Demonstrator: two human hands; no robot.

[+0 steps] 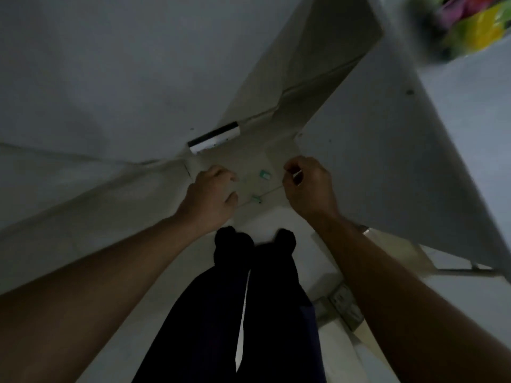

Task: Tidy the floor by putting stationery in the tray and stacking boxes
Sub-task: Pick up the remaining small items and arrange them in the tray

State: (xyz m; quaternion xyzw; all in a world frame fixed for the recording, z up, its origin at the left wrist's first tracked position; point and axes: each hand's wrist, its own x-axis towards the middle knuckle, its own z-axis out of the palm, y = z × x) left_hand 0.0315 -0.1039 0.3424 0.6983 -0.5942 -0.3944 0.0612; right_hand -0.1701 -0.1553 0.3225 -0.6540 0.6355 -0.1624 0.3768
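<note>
The scene is dim. I look straight down at a pale, shallow tray [249, 164] held low between my hands, its thin near edge running from one hand to the other. My left hand [213, 197] is curled around the tray's left side and my right hand [307, 183] around its right side. Two small green stationery pieces lie in it: one [265, 174] near the middle right, another [255, 199] by the near edge. A black-and-white box [214, 136] lies on the floor just beyond the tray, against the left wall.
White surfaces close in on the left [110, 92] and right [387, 161], leaving a narrow floor strip. My dark-trousered legs and feet [249, 244] stand just below the tray. A power strip [345, 305] lies at lower right. Blurred colourful items [470, 26] sit at top right.
</note>
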